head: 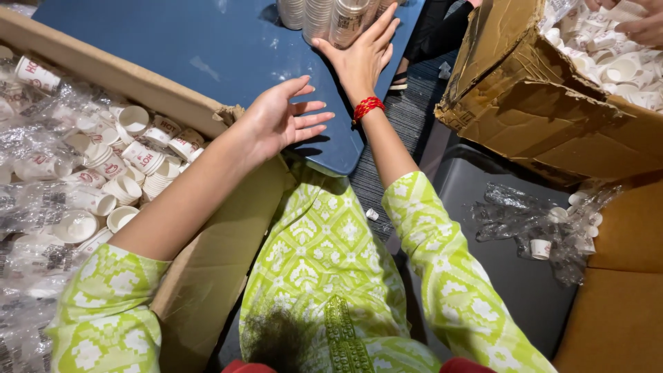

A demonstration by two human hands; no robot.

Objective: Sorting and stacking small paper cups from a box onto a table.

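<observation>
While reaching across a blue table (207, 55), the person's right hand (362, 55) lies flat with fingers spread against the base of several sleeved stacks of paper cups (324, 17) standing at the table's far edge. The fingertips touch the nearest stack; nothing is pinched. A red thread band (368, 106) circles that wrist.

Nearer the body, the left hand (280, 121) hovers open above the table's near rim, fingers loosely spread and pointing toward the right arm, holding nothing. Whether its palm touches the tabletop cannot be told.

Left of the left arm, a long cardboard box (124, 79) holds loose white paper cups (135, 166) with red print, jumbled among crumpled clear plastic wrap (41, 207). The left forearm crosses over the box's torn corner.

Right of the right hand, well apart from it, a second, battered cardboard box (539, 110) tips on its side, more white cups showing in its open mouth. Another person's hand (639, 24) rests among those cups at the upper right corner.

Below that box, to the right of the right sleeve, a heap of clear plastic wrappers (545, 221) with a few stray cups lies on a dark grey surface (504, 276). Both sleeves (456, 276) are green with a white pattern.
</observation>
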